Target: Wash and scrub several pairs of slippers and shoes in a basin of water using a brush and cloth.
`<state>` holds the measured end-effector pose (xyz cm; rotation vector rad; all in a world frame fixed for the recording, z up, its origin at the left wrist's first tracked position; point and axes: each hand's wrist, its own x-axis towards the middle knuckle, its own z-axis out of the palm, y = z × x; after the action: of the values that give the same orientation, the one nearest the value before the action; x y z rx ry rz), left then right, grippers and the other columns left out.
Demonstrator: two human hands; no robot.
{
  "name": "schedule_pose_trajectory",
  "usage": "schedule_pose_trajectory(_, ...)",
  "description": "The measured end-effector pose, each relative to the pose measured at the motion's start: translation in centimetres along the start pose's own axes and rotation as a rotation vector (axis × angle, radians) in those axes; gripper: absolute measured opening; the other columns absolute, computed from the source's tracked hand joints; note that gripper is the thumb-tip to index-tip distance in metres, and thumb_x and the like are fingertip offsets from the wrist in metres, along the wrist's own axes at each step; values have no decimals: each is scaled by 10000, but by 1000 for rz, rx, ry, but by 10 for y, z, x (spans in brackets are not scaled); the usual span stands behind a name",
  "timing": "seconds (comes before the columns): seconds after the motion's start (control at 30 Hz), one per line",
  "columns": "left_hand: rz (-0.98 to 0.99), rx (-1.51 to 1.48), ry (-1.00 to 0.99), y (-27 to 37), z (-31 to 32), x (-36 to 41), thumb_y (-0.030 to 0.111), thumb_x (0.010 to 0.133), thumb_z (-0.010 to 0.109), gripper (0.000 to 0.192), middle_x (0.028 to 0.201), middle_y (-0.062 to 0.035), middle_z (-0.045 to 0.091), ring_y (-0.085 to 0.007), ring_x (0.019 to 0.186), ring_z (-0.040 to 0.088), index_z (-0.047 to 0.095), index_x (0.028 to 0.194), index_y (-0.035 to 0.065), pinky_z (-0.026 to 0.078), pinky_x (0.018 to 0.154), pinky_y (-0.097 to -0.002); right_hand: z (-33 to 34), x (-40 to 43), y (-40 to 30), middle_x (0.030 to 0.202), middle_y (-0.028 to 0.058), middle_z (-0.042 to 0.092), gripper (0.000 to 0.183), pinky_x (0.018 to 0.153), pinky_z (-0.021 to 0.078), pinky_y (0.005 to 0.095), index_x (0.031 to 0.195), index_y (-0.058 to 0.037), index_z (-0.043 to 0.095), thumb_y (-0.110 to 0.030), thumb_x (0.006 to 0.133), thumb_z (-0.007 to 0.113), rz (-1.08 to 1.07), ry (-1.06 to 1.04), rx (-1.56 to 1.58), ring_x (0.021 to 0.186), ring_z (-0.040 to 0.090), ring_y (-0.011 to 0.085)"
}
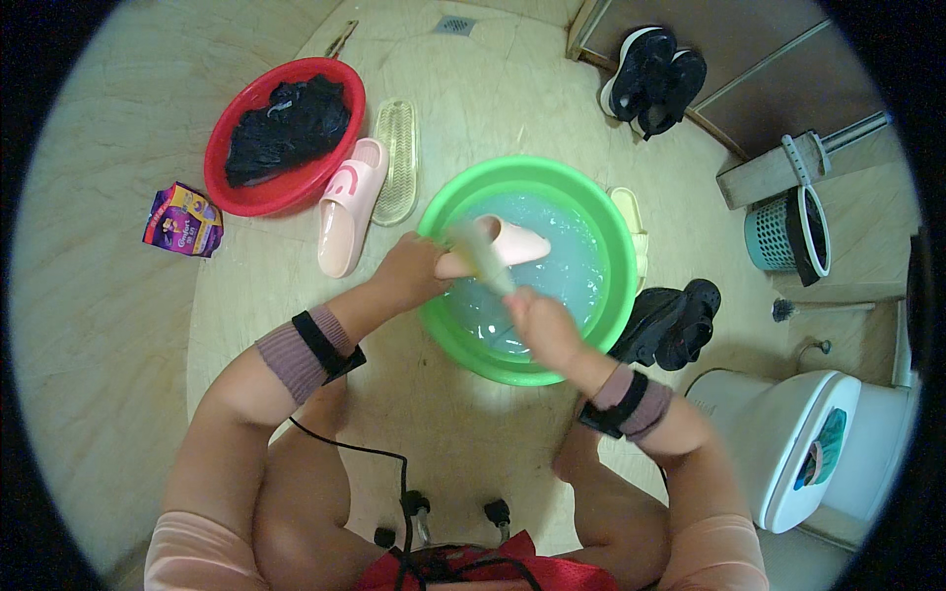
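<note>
My left hand (415, 270) grips the heel end of a pale pink slide sandal (521, 244) over a green plastic basin (622, 266). Bluish soapy water (565, 284) fills part of the basin. In my right hand (543, 325) is the handle of a pale brush (482, 257), blurred and lying across the sandal; its bristles cannot be made out. To the left on the floor, a matching pink slide with a smile pattern (347, 207) rests next to a clear yellowish slipper (397, 162).
A red basin (214, 173) with dark clothing stands upper left, beside a purple Comfort pouch (185, 221). Black sneakers (654, 81), a cream slipper (630, 214) and black shoes (669, 321) are at right, near a toilet (787, 443) and a teal wastebasket (770, 235).
</note>
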<state>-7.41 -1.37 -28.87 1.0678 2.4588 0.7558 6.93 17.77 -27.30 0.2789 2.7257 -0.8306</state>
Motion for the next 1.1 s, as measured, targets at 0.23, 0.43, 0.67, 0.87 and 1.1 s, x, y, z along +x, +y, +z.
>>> schedule_pose_trajectory(0.23, -31, 51, -52, -10, 7, 2, 248, 670, 736, 256, 855, -150, 665, -367, 854, 604, 686, 868, 93, 481, 799, -438, 3, 7, 27, 714, 249, 616, 381, 623, 480, 512, 897, -1, 587, -325, 980, 404, 54, 74, 106, 676, 600, 444)
schedule_pose_trajectory(0.43, -9, -63, -7, -4, 7, 1, 252, 678, 733, 269, 902, -141, 666, -352, 899, 592, 676, 866, 67, 478, 812, -434, 0, -3, 14, 685, 243, 610, 390, 619, 473, 526, 848, -7, 565, -330, 982, 394, -109, 19, -84, 656, 604, 436)
schedule_pose_trajectory(0.67, 4, 128, -57, -17, 21, 5, 248, 693, 722, 271, 933, -113, 658, -321, 962, 560, 670, 900, 81, 461, 852, -413, 16, 40, 119, 664, 199, 584, 505, 535, 482, 455, 927, 86, 563, -365, 995, 345, 477, 137, 547, 575, 593, 332)
schedule_pose_trajectory(0.87, -6, 135, -55, -2, 13, 2, 236, 705, 706, 259, 953, -114, 654, -315, 975, 556, 674, 919, 94, 466, 864, -422, 11, 45, 119, 553, 106, 510, 477, 462, 427, 372, 928, 23, 564, -391, 1001, 339, 624, 69, 665, 541, 545, 220)
schedule_pose_trajectory(1.1, -23, 118, -51, -4, 8, 1, 239, 683, 718, 274, 832, -159, 643, -369, 846, 585, 656, 884, 64, 478, 773, -470, 6, -7, 16, 698, 267, 603, 440, 616, 475, 519, 846, 26, 565, -343, 990, 374, 97, 21, 147, 663, 592, 449)
